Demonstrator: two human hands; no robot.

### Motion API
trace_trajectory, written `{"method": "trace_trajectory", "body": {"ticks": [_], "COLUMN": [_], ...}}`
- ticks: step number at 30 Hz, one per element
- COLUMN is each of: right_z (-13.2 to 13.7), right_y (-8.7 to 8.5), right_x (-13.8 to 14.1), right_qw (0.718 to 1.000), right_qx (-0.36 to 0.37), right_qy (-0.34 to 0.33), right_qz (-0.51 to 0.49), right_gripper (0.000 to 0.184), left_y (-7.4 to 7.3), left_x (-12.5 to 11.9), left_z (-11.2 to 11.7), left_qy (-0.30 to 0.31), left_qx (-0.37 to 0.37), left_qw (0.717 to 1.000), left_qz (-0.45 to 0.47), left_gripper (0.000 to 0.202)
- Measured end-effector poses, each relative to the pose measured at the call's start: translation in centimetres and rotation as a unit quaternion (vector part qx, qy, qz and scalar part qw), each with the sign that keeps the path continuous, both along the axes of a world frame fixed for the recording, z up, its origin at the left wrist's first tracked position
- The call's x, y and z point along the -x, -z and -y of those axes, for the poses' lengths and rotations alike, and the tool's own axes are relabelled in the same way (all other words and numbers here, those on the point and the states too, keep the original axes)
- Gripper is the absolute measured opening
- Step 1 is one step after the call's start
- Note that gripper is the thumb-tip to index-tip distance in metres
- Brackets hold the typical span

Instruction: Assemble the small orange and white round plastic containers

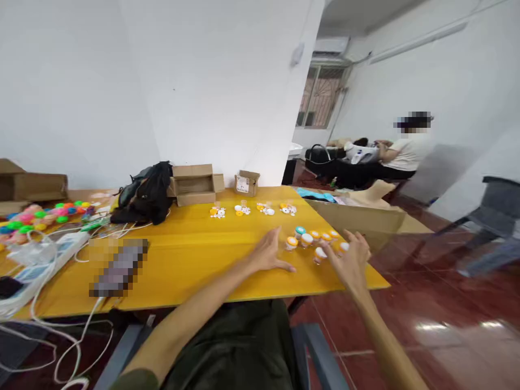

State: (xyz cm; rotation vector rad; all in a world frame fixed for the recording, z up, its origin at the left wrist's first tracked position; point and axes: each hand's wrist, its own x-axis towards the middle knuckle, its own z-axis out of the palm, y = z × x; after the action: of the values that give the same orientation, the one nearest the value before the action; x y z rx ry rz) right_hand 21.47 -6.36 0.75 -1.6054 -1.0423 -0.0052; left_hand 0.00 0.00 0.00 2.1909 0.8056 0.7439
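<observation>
Toward the right end of the yellow table stands a cluster of several small clear jars with lids. Among them are an orange-lidded jar, a teal-lidded jar and two white-lidded jars, one in the middle and one nearer me. My left hand is left of the cluster, thumb and fingers apart, holding nothing. On the other side, my right hand reaches over the cluster with fingers spread. A jar shows between its thumb and fingers; whether they touch it I cannot tell.
Farther back lie several small piles of caps and white pieces. A black bag, open cardboard boxes, a phone and a power strip with cables occupy the left. A large carton adjoins the right edge; a person sits beyond.
</observation>
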Motion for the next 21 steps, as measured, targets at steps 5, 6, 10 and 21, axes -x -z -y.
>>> {"method": "trace_trajectory", "body": {"ticks": [5,6,10,21], "right_z": [-2.5,-3.0,-4.6,-5.2], "right_y": [0.9,1.0,1.0,0.7], "right_x": [-4.0,-4.2,-3.5,-2.9], "right_qw": [0.985,0.982,0.978,0.965], "right_qx": [0.029,0.028,0.010,0.049], "right_qy": [-0.034,-0.048,-0.101,-0.206], "right_qz": [-0.170,-0.182,-0.183,-0.155], "right_gripper": [0.098,0.093,0.076,0.060], "left_y": [0.8,0.9,0.9,1.6], "left_x": [-6.1,-6.8,-7.9,-6.6], "left_z": [-0.6,-0.7,-1.0,-1.7], "left_qy": [-0.024,-0.030,-0.032,-0.006], "left_qx": [-0.004,-0.006,0.004,-0.047], "left_qw": [0.997,0.996,0.996,0.996], "left_qz": [0.073,0.086,0.085,0.079], "left_gripper": [0.140,0.138,0.127,0.111]}}
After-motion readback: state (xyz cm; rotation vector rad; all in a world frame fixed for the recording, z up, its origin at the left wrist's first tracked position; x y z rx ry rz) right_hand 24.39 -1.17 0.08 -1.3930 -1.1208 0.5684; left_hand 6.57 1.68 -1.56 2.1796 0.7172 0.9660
